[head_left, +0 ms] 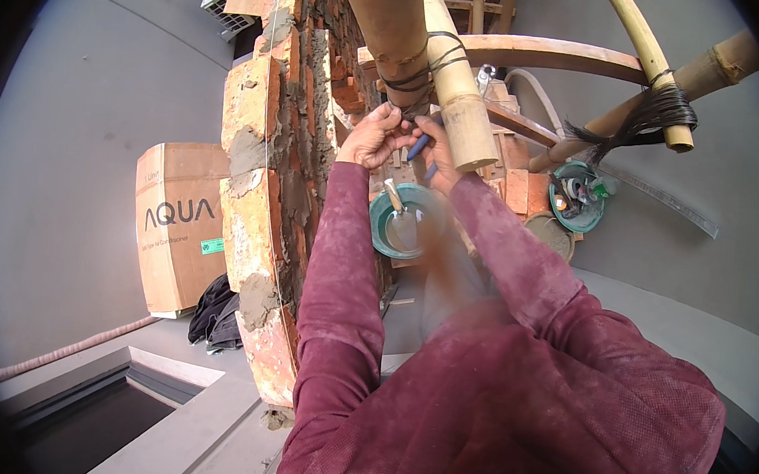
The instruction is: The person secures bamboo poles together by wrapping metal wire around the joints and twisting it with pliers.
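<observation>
My left hand [376,137] is closed in a pinch at the lower side of a thick bamboo pole [387,24]. Its fingertips meet dark binding strands [414,112] there. Close beside it, my right hand [440,155] grips a blue-handled tool [419,146], which looks like pliers or pincers; the jaws are hidden by the fingers and the pole. A paler bamboo pole [461,110] runs alongside the thick one, with dark lashing around both. Below the hands, a trowel [403,221] rests in a green bucket [377,228].
A rough brick wall [293,141] with a taut string stands at the left, a cardboard box [175,230] beyond it. Crossing bamboo [714,67] carries a bundle of black strands [643,120] at the right. Another green bucket [590,220] holds small items. Loose bricks [517,192] lie below.
</observation>
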A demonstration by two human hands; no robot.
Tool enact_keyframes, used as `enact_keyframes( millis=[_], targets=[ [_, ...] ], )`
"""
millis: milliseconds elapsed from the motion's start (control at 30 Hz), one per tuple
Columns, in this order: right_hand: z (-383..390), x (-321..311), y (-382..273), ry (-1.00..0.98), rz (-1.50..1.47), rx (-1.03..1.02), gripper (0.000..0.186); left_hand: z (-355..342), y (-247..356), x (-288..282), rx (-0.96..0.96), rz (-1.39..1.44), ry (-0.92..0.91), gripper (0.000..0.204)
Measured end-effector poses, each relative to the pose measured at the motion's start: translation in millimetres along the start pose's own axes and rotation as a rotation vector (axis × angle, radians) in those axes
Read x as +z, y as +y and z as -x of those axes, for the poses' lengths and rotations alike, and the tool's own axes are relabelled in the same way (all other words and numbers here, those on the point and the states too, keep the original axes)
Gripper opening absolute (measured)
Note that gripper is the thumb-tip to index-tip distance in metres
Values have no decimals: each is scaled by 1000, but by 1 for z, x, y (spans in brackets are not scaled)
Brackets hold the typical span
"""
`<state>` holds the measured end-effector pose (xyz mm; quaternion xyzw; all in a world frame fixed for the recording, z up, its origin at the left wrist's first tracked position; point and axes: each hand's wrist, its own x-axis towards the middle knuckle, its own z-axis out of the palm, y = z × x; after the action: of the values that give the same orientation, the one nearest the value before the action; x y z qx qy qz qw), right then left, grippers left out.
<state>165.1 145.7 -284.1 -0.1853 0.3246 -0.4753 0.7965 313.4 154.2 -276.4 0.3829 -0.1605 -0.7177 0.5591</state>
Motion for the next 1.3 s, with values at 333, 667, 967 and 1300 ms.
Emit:
enact_keyframes(
  millis=[333, 667, 967, 1300],
  targets=[
    [-14, 15, 12, 48, 128, 61, 10, -3, -1, -13, 31, -116, 62, 9],
    [-16, 13, 12, 44, 165, 56, 7, -2, -12, -16, 88, -104, 51, 11],
    [-12, 16, 8, 93, 137, 73, 10, 0, -19, 1, 328, -815, 331, 8],
    [-18, 10, 15, 112, 155, 13, 15, 15, -2, 17, 404, -1322, 550, 17]
  ],
)
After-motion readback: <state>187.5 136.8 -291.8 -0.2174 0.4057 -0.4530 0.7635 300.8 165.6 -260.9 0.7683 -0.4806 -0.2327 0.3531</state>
